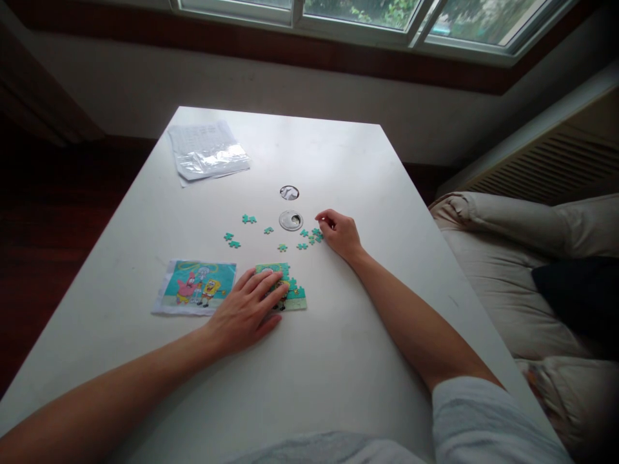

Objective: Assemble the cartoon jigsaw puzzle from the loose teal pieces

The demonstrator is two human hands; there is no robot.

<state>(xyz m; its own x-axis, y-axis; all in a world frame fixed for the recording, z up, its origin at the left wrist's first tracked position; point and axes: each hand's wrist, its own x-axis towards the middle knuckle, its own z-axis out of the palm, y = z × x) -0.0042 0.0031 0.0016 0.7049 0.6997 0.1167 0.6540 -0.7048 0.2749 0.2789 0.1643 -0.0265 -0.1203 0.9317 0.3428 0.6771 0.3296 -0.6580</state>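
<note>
My left hand (251, 306) lies flat, fingers stretched out, over a partly assembled jigsaw puzzle (297, 301). It covers the puzzle's left and middle part; a stepped edge of joined pieces shows on the right. Beside that hand, on the left, is a picture sheet (193, 287) with a pink starfish and a yellow sponge figure. My right hand (341, 233) rests on its side with curled fingers, right of a cluster of loose green puzzle pieces (304, 232). Whether a piece is between its fingertips is hidden. More loose puzzle pieces (249, 219) lie scattered farther left.
The white table (367, 386) has a round hole (289, 193) and a grey round cap (291, 220) near its middle. Papers in a clear plastic sleeve (207, 151) lie at the far left. A beige sofa (488, 270) stands along the right side.
</note>
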